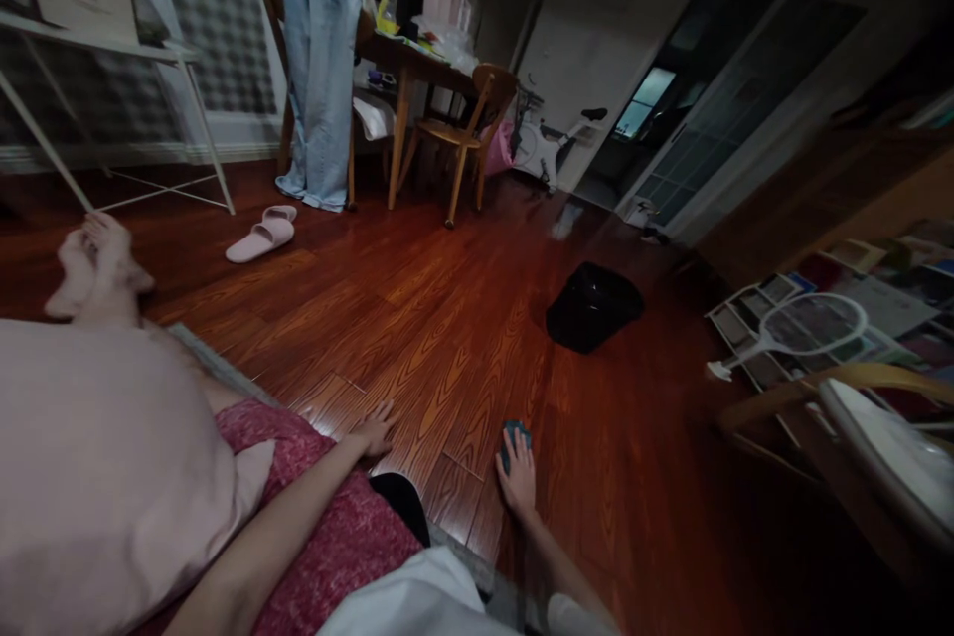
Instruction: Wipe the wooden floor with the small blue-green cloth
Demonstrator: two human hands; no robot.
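My right hand (517, 477) rests over a small dark teal object (517, 437) on the reddish wooden floor (439, 358), its fingers lying across the top. The object looks like a folded cloth or sponge; the hand hides part of it. My left hand (377, 432) is to the left, low over the floor beside the red patterned fabric (320, 507), with its fingers spread and nothing in them. Whether its fingertips touch the floor is hard to tell.
A black bin or bag (594, 306) stands ahead on the floor. Pink slippers (262, 235), a wooden chair (466, 131) and a table (406, 60) are farther back. At the right are a racket (812, 323) and a chair (894, 447). Bare feet (100, 263) show at left.
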